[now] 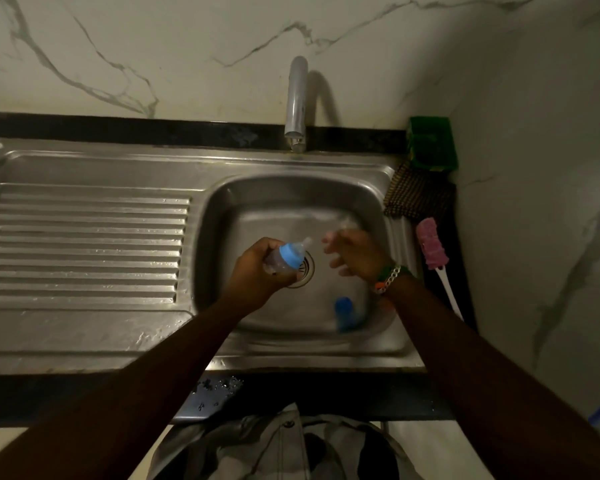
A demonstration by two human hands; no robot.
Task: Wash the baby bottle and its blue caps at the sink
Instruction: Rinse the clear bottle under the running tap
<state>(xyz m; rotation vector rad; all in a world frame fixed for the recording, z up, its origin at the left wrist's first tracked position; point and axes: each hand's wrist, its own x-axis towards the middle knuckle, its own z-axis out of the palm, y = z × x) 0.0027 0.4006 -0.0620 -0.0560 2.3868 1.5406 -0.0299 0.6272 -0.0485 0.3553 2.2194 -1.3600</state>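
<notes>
My left hand (257,270) grips the clear baby bottle (280,261) over the drain of the steel sink (378,337). The bottle lies tilted, its blue collar (292,255) and clear teat pointing up and right. My right hand (352,252) hovers just right of the teat with fingers spread and blurred, holding nothing. A beaded bracelet sits on that wrist. A blue cap (345,311) lies on the basin floor near the front right corner, blurred.
The tap (296,102) stands at the back above the basin, no stream visible. A ribbed drainboard (84,244) spreads to the left. On the right counter lie a pink bottle brush (432,247), a dark scrub pad (418,195) and a green container (430,143).
</notes>
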